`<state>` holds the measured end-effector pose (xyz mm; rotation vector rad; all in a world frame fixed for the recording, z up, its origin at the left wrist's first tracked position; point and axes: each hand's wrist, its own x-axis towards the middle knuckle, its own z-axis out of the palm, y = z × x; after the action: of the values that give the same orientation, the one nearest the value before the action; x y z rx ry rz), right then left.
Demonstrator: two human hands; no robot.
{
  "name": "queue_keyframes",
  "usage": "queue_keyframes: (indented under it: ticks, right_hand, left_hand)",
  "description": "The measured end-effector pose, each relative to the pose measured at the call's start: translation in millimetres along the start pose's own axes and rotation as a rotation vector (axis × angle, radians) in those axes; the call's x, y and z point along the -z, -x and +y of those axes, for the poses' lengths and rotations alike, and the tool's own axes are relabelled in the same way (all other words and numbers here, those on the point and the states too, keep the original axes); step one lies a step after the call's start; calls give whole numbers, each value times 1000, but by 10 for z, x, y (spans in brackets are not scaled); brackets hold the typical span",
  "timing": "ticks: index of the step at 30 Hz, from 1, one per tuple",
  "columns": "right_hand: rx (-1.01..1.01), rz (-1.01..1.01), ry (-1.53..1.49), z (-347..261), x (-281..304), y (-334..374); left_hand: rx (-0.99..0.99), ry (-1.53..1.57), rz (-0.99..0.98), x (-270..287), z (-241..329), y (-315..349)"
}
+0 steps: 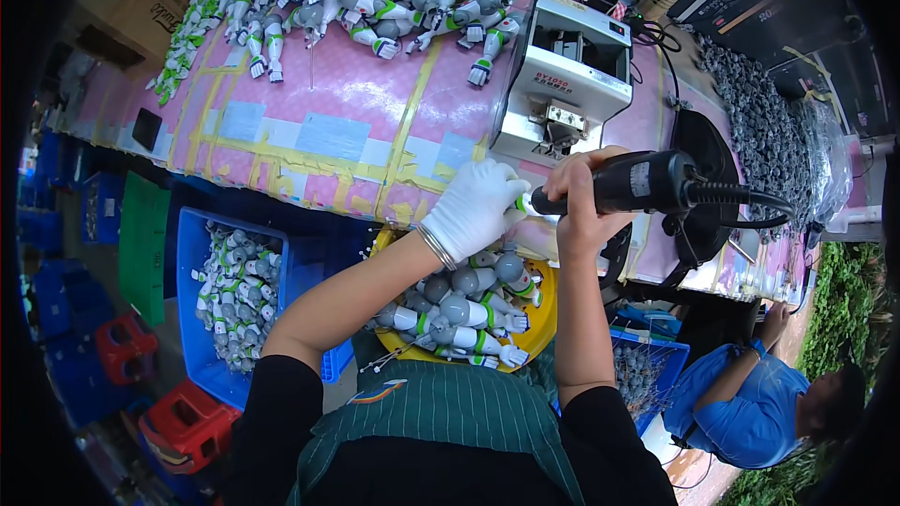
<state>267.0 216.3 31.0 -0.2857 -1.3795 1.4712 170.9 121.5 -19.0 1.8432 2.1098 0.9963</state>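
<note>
My left hand (pixel 476 211), in a white glove, pinches a small toy arm part (pixel 522 203) with a bit of green showing; the fingers hide most of it. My bare right hand (pixel 583 197) is wrapped round a black electric screwdriver (pixel 647 183), held level with its tip pointing left at that part. Both hands are over the table's near edge, just in front of a white box-shaped machine (pixel 572 84). Below them, a yellow basin (pixel 544 311) at my lap holds several white, grey and green toy arms (pixel 461 311).
More toy arms (pixel 384 0) lie heaped on the pink, taped table (pixel 356 84). A blue bin (pixel 192 337) of parts stands left, near red stools (pixel 187 429). Dark grey parts (pixel 750 94) cover the far right. A person in blue (pixel 750 412) works at right. The screwdriver's cord (pixel 750 199) trails right.
</note>
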Motion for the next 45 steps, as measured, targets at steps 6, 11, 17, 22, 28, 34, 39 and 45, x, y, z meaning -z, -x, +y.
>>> queue_keyframes:
  ticks: [6, 11, 17, 22, 28, 34, 39, 45]
  right_hand:
    - [-2, 111, 43, -29, -91, 13]
    - [51, 180, 315, 68, -66, -16]
    - [66, 237, 272, 100, -50, -29]
    - [-80, 103, 111, -185, -28, -110]
    - [-15, 154, 81, -441, 52, -304]
    - [4, 147, 100, -427, 96, -313]
    - [5, 122, 72, -352, 77, -365]
    - [72, 118, 47, -523, 162, -511]
  left_hand:
    - [0, -1, 8, -5, 1, -5]
    - [-21, -9, 16, -24, -21, -19]
    - [-39, -47, 18, -27, -28, -22]
    - [4, -57, -83, 15, 43, -36]
    - [-228, -214, -364, 127, 579, 336]
    - [-246, -254, -593, 350, 702, 692]
    - [-213, 235, -307, 714, 377, 549]
    - [335, -230, 626, 1726, -1415, 188]
